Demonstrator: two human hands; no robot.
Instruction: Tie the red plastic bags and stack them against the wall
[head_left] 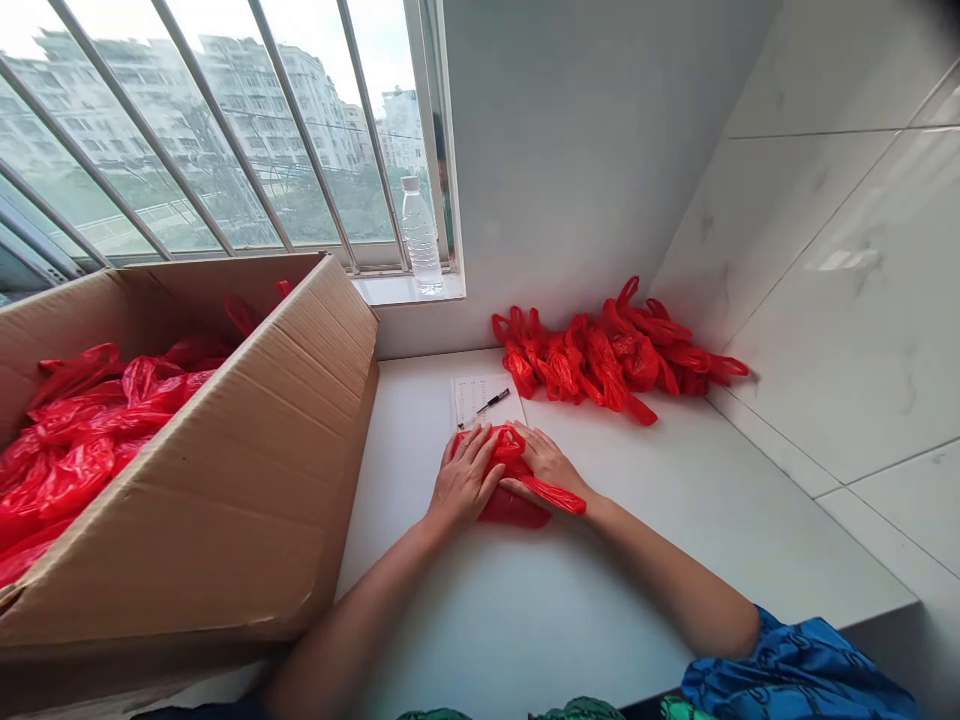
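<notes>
Under our palms lies a crumpled red plastic bag [517, 508], on the white counter [480, 630] straight ahead of us. Our left hand [465, 478] presses down on its near left side, fingers spread and flat. Our right hand [545, 465] rests on its right side, fingers together and angled toward the left hand, and neither hand is pinching. A twisted bag handle [556, 495] sticks out to the right, just under the right hand.

Just past our fingertips sits a sheet of paper [472, 398] with a black pen [489, 403] lying on it. Farther right of the grip, a heap of red plastic bags [607, 360] lies against the tiled wall [847, 300]. To our left, a cardboard box [225, 510] stands open, holding more red bags [75, 440]. Beyond the hands, a plastic water bottle [420, 235] stands on the windowsill.
</notes>
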